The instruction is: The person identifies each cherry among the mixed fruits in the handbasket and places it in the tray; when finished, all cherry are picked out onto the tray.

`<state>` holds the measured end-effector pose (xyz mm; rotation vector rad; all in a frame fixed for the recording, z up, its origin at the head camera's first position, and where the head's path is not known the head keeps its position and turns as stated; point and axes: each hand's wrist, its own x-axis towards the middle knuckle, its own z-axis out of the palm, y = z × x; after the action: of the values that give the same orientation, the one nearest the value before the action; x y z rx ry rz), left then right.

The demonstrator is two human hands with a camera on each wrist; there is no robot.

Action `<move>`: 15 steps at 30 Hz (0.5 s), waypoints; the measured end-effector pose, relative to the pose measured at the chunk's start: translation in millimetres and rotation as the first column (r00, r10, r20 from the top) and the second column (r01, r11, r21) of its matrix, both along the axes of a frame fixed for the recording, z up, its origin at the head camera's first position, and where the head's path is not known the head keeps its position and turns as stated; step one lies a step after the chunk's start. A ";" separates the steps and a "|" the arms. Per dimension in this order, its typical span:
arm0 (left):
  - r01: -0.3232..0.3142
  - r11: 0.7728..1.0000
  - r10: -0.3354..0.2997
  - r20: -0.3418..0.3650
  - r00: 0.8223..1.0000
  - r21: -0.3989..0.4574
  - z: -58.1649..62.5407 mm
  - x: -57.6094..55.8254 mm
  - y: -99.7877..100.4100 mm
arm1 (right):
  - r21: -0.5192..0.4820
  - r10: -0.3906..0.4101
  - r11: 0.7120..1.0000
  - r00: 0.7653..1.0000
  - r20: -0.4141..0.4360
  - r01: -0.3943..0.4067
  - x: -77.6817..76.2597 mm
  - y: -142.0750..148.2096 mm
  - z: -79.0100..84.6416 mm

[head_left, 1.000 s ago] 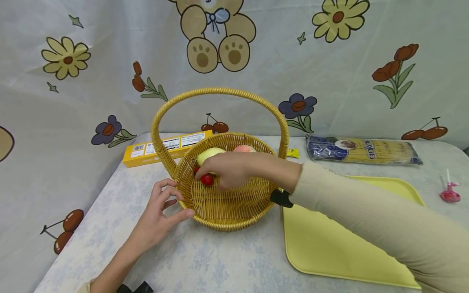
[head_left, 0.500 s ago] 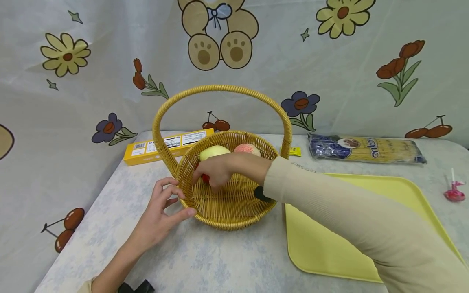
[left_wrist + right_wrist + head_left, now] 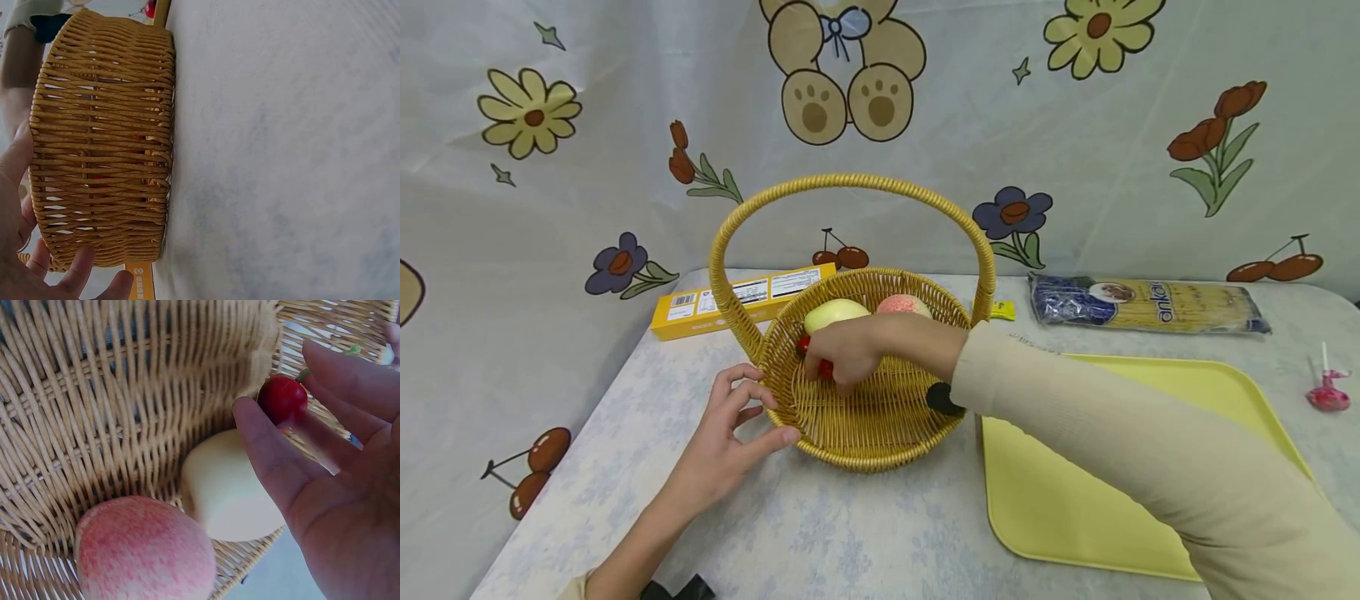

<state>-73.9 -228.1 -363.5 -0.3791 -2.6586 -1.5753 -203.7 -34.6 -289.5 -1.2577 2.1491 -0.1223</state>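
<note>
A wicker basket (image 3: 857,450) with a tall arched handle stands on the table. My left hand (image 3: 722,442) holds its left rim, thumb (image 3: 17,156) along the rim and other fingers on the outer wall. My right hand (image 3: 850,346) reaches down inside, fingers loosely spread around a red cherry (image 3: 282,399) with a green stem. A gap shows between the upper finger and the cherry. Another red cherry (image 3: 803,346) peeks out beside the hand. Behind it lie a pale yellow fruit (image 3: 231,487) and a pink speckled peach (image 3: 147,550).
A yellow tray (image 3: 1075,492) lies to the right, partly under the right sleeve. At the back are a yellow-orange box (image 3: 700,315), a small yellow packet (image 3: 1002,310) and a bag of spaghetti (image 3: 1150,304). A pink lollipop (image 3: 1328,396) lies at far right.
My right hand moved left and deeper into the basket, then back slightly right, uncovering part of the cherries. My left hand stays on the rim.
</note>
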 end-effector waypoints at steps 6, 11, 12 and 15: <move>-0.005 1.000 0.005 0.000 1.000 0.009 -0.6 0.8 0.3 | -0.034 -0.008 0.999 0.999 -0.048 0.007 3.8 7.1 9.5; -0.007 1.000 0.007 -0.003 1.000 0.024 -1.0 1.2 0.5 | -0.111 -0.049 0.993 0.996 -0.073 0.040 8.3 18.0 11.3; -0.007 1.000 0.007 -0.002 1.000 0.024 -1.1 1.1 0.6 | -0.132 -0.053 0.990 0.995 -0.079 0.042 9.5 20.7 11.9; -0.005 1.000 0.005 -0.001 1.000 0.023 -1.3 0.8 1.2 | -0.191 -0.063 0.981 0.995 -0.081 0.047 13.6 30.4 14.8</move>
<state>-73.1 -226.9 -364.8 -0.3722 -2.6363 -1.6028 -190.1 -4.2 -274.7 -1.3311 2.2918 -0.3061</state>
